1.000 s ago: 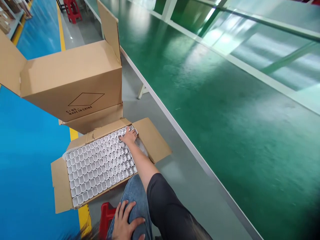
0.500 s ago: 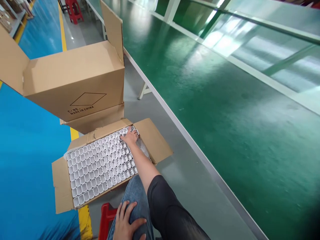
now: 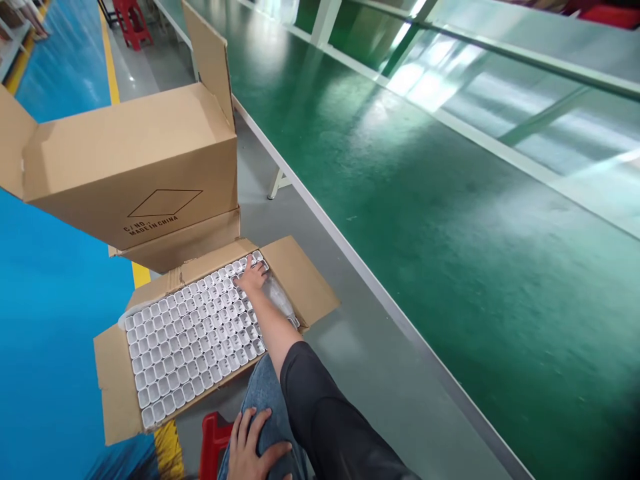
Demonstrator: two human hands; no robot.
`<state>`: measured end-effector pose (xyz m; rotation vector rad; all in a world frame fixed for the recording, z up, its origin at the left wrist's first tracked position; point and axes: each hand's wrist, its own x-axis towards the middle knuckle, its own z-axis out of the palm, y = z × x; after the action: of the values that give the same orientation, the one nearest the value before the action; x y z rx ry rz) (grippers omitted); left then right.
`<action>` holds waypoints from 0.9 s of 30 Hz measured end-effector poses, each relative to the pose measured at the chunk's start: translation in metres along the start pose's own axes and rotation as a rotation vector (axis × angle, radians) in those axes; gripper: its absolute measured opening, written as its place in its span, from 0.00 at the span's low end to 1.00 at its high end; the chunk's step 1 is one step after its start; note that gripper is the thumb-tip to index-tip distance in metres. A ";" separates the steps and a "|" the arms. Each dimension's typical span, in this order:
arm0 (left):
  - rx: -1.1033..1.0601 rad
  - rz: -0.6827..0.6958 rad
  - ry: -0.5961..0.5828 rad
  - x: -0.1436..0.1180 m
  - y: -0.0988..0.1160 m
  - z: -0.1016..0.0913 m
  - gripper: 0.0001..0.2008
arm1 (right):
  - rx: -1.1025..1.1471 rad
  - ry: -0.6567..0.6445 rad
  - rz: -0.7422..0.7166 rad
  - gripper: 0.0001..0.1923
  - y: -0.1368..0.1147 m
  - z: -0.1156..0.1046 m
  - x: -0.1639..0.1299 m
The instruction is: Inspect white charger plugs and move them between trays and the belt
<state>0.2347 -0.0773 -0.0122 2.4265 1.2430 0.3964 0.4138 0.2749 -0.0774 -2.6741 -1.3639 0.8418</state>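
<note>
An open cardboard box (image 3: pixel 123 405) low in front of me is packed with rows of small white square cups (image 3: pixel 173 357), their openings facing up. My right hand (image 3: pixel 251 277) lies over the cups near the far right corner, fingers spread, touching the tops; whether a fingertip grips a rim is too small to tell. Clear plastic film (image 3: pixel 280 299) shows along the right inner side of the box. On the jeans-covered knee (image 3: pixel 267 390) rests my left hand (image 3: pixel 253 448), its fingers apart and nothing in it.
Behind the cups stands a large open carton (image 3: pixel 145 180) with raised flaps. A long green-topped table (image 3: pixel 390 220) runs along the right. Part of a red stool (image 3: pixel 213 440) is beside my leg, and another red stool (image 3: pixel 133 23) stands far back.
The view has shifted slightly, so the boxes appear further left. My right hand stays over the far right corner of the cups, and my left hand remains on the knee.
</note>
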 end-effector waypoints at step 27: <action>-0.099 0.001 -0.072 0.009 0.003 -0.012 0.17 | 0.245 -0.138 -0.327 0.19 0.055 -0.058 -0.065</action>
<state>0.2373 -0.0690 0.0003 2.3366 1.1643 0.3585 0.4518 0.2041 -0.0131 -2.1699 -1.5531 1.0854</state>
